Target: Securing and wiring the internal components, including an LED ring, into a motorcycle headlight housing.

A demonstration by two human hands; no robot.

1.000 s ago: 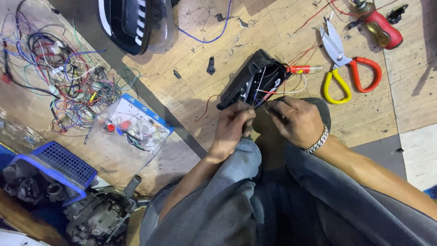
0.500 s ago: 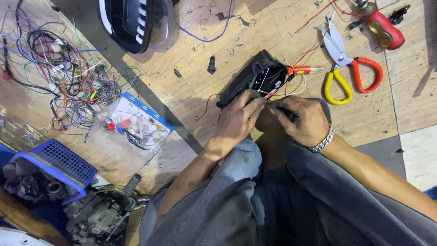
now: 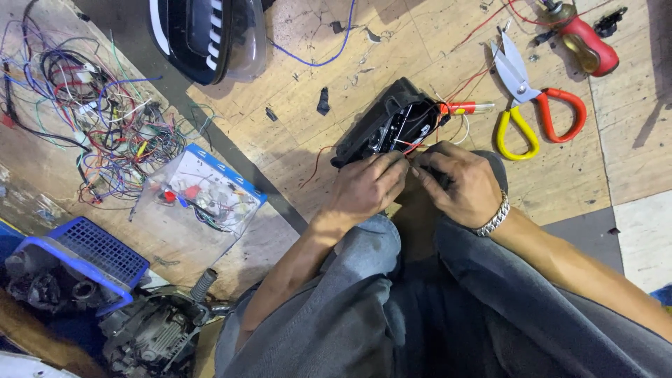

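A black plastic housing [image 3: 381, 126] lies on the wooden floor with thin red, white and black wires spilling from its open side. My left hand [image 3: 367, 189] pinches a red wire at the housing's near edge. My right hand [image 3: 458, 185], with a metal bracelet at the wrist, is closed on the wires right beside it, fingertips almost touching the left ones. Both hands rest above my grey-trousered knees. What the fingers hold exactly is partly hidden.
Scissors [image 3: 521, 91] with one red and one yellow handle lie right of the housing, a red-handled tool [image 3: 588, 45] beyond. A tangle of coloured wires [image 3: 98, 119], a clear bag of parts [image 3: 199, 189], a blue basket [image 3: 87, 255] and a black lamp unit [image 3: 206, 31] lie left.
Both hands have shifted slightly up toward the housing and closer together; the fingers now meet on the wires at its near edge.
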